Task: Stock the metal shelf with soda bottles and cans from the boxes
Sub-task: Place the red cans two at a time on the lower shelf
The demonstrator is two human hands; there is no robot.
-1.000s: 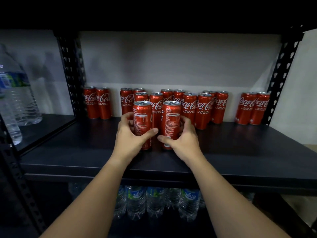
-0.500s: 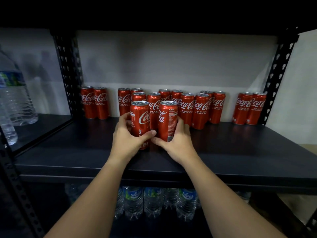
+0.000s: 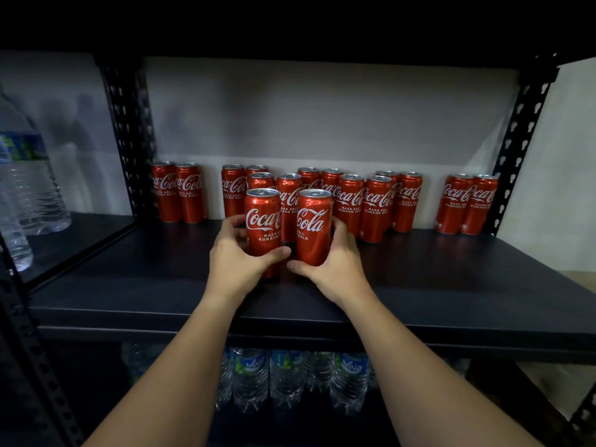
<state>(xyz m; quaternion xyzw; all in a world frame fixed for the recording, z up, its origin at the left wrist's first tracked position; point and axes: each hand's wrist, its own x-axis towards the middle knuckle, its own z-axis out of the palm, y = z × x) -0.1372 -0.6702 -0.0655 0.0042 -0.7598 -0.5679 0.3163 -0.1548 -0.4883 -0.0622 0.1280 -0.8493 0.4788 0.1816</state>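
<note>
Hidden: bases of two front red aluminium soda cans behind hands, rear-row can labels | Cut off: large clear plastic water bottle at left edge | Shadowed: small clear water bottles below black metal shelf, tops concealed

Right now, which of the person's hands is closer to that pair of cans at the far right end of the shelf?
The right hand. It holds a can mid-shelf, with the pair of cans farther right and back. The left hand holds another can farther left.
</note>
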